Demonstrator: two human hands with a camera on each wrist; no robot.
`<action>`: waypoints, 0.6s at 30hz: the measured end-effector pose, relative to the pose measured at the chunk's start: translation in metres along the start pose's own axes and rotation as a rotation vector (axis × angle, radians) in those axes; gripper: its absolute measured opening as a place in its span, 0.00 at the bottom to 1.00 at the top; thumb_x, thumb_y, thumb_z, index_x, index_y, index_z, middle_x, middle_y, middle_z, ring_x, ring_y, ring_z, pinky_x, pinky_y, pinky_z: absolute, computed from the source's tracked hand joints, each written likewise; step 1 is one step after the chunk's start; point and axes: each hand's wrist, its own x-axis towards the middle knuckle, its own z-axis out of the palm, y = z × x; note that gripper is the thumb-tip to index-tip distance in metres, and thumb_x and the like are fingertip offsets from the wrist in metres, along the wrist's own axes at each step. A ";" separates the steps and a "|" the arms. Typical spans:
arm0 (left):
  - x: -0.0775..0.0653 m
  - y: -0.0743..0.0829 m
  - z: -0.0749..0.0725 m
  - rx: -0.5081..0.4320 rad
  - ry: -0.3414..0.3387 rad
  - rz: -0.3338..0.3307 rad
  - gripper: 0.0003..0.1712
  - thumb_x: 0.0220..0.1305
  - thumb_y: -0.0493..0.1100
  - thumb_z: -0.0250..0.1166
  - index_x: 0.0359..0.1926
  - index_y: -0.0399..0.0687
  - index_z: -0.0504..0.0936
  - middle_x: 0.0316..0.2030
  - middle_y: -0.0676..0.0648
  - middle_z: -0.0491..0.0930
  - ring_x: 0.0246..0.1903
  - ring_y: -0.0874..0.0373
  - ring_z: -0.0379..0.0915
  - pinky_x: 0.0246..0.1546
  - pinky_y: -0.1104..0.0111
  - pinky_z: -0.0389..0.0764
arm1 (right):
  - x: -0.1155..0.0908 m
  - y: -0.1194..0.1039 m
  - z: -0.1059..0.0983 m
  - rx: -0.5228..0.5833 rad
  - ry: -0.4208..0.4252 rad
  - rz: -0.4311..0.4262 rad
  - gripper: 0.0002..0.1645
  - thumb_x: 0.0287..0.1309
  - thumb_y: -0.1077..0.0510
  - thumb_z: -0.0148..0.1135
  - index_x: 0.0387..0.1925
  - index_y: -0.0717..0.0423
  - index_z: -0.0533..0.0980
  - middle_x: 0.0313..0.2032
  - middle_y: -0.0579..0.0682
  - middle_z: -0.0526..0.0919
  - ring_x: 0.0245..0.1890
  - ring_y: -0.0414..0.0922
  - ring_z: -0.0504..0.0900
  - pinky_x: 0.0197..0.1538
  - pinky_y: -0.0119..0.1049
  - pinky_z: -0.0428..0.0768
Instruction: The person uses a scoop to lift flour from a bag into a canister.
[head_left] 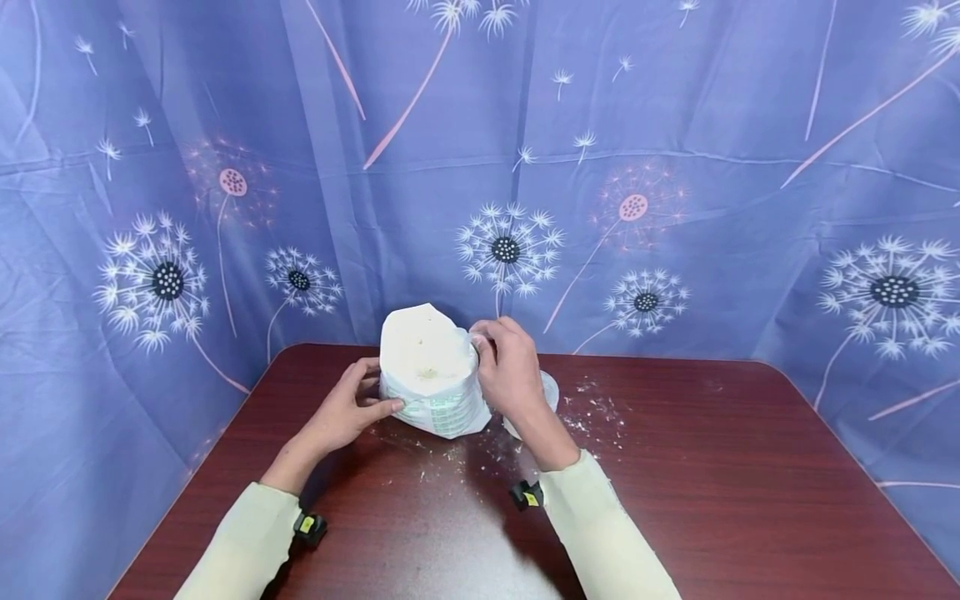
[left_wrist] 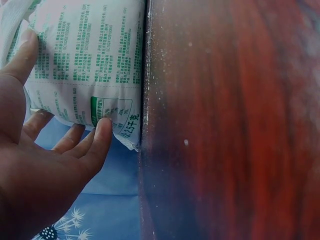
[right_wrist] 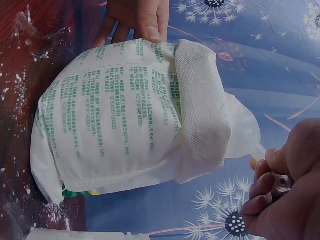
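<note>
A white flour bag [head_left: 442, 412] with green print stands upright at the back of the table, its top folded down and white flour [head_left: 423, 346] inside. My left hand [head_left: 348, 408] rests against the bag's left side, thumb on the front and fingers spread along the side, as the left wrist view shows. My right hand [head_left: 510, 362] grips the handle of a translucent plastic scoop [right_wrist: 244, 127] at the bag's right rim. The scoop's bowl is partly hidden behind the folded rim in the right wrist view, so I cannot tell how much flour it holds.
A translucent round container [head_left: 551, 390] stands right of the bag, partly hidden by my right forearm. Spilled flour [head_left: 596, 417] dusts the dark red wooden table [head_left: 712, 483]. A blue dandelion-print curtain [head_left: 420, 208] hangs behind the table and along its left side.
</note>
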 end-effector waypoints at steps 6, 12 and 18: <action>0.001 -0.001 0.001 0.013 -0.001 0.006 0.39 0.68 0.40 0.76 0.72 0.38 0.67 0.67 0.32 0.66 0.68 0.31 0.71 0.62 0.41 0.80 | -0.002 0.003 -0.006 0.028 0.020 0.002 0.08 0.71 0.65 0.64 0.42 0.62 0.88 0.36 0.53 0.86 0.36 0.50 0.83 0.43 0.47 0.82; 0.002 -0.003 0.001 0.011 -0.002 -0.007 0.39 0.67 0.40 0.76 0.72 0.40 0.67 0.67 0.33 0.66 0.68 0.32 0.72 0.62 0.43 0.80 | -0.004 0.006 -0.011 0.065 0.043 -0.008 0.07 0.70 0.67 0.65 0.42 0.62 0.87 0.34 0.54 0.85 0.33 0.50 0.80 0.39 0.45 0.79; 0.003 -0.006 0.000 -0.005 -0.010 -0.015 0.39 0.67 0.41 0.76 0.72 0.41 0.67 0.68 0.35 0.66 0.68 0.34 0.72 0.62 0.44 0.81 | -0.006 0.008 -0.018 0.079 0.067 -0.002 0.07 0.69 0.69 0.64 0.41 0.63 0.87 0.35 0.54 0.85 0.33 0.48 0.79 0.38 0.43 0.78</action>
